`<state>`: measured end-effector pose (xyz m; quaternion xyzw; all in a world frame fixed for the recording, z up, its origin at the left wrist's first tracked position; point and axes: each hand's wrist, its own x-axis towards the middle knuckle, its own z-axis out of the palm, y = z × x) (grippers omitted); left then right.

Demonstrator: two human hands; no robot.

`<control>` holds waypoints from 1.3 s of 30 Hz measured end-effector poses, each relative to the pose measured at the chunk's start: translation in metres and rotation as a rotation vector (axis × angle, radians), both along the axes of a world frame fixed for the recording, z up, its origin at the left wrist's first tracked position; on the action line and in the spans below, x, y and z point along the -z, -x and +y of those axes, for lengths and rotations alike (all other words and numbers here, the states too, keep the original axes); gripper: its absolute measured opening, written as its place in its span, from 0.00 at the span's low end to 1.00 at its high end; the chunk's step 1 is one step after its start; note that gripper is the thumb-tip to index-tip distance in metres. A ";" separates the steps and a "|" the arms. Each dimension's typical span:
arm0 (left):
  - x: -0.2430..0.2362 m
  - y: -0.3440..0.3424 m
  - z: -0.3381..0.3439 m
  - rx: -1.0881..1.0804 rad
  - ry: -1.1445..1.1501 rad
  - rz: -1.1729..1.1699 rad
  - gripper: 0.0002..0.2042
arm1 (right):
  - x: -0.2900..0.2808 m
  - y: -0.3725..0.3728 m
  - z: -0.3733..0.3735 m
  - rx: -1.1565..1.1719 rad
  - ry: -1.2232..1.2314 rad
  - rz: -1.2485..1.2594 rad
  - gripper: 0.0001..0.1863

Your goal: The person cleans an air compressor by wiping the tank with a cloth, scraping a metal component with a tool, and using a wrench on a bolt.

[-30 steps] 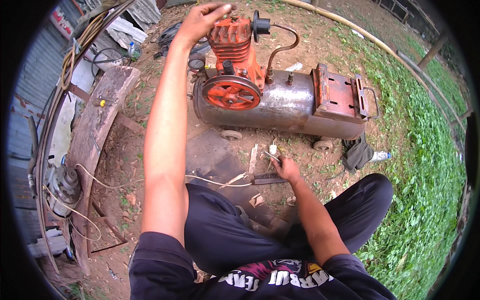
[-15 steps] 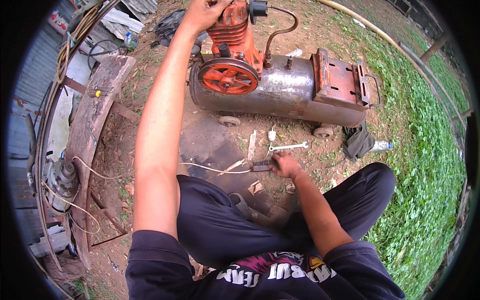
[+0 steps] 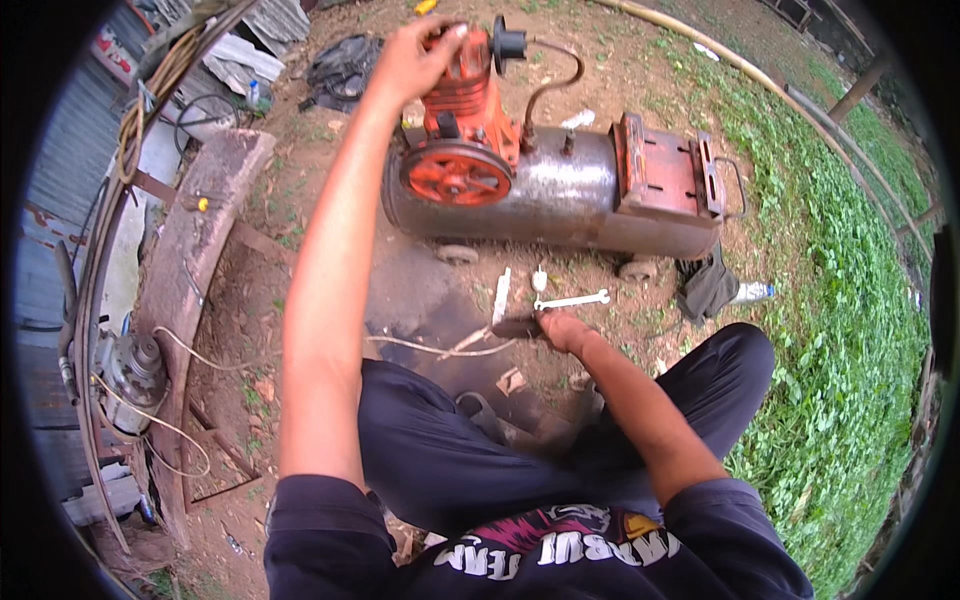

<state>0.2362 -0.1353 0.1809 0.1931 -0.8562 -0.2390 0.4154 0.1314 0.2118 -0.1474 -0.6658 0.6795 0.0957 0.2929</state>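
Note:
A red air compressor pump (image 3: pixel 465 100) with a spoked flywheel (image 3: pixel 456 174) stands on a rusty brown tank (image 3: pixel 570 185). At the top of the pump, my left hand (image 3: pixel 415 62) rests with its fingers curled over the head's edge. My right hand (image 3: pixel 565 330) is closed round a wire brush (image 3: pixel 515 327) low over the ground in front of the tank; most of its handle is hidden by the hand. Just beyond that hand lies a combination wrench (image 3: pixel 575 300). A small white object (image 3: pixel 540 277) sits close to the wrench.
Left is a wooden plank (image 3: pixel 195 250) bearing a yellow-handled tool (image 3: pixel 203 204), beside a grey motor-like machine (image 3: pixel 133 375). A pale cord (image 3: pixel 410 343) crosses the ground. Dark cloth (image 3: pixel 705 285) and a plastic bottle (image 3: pixel 755 291) lie right of the tank's wheels (image 3: pixel 636 270).
The view has tilted, bringing the pump top and all of my left hand into sight. The wire brush has turned in my right hand, so its bristles no longer show clearly.

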 end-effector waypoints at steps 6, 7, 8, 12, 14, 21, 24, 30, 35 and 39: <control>0.006 -0.006 0.014 -0.048 0.123 0.123 0.18 | -0.151 -0.015 -0.011 0.097 0.037 -0.319 0.31; 0.012 -0.008 0.021 -0.067 0.115 0.158 0.19 | -0.154 -0.012 -0.006 0.249 0.160 -0.375 0.33; 0.015 -0.011 0.033 -0.086 0.105 0.193 0.21 | -0.156 -0.011 0.006 0.400 0.284 -0.425 0.34; 0.053 -0.027 0.103 -0.308 0.097 0.349 0.21 | -0.172 -0.015 0.038 0.651 0.797 -0.370 0.38; 0.078 -0.027 0.116 -0.379 -0.009 0.328 0.20 | -0.173 -0.010 0.026 0.697 0.811 -0.300 0.38; 0.071 -0.011 0.124 -0.529 0.038 0.125 0.14 | -0.157 0.028 -0.061 0.728 0.852 0.028 0.36; 0.073 -0.016 0.119 -0.544 0.058 0.089 0.11 | -0.127 -0.007 -0.037 0.753 0.725 -0.052 0.40; 0.077 -0.022 0.111 -0.467 0.137 0.133 0.10 | -0.175 0.045 -0.092 0.783 0.947 -0.215 0.37; 0.080 -0.023 0.106 -0.449 0.166 0.202 0.10 | -0.157 0.021 -0.059 0.781 0.833 -0.218 0.41; 0.080 -0.018 0.109 -0.461 0.153 0.226 0.09 | -0.145 -0.012 -0.012 0.927 0.612 -0.267 0.44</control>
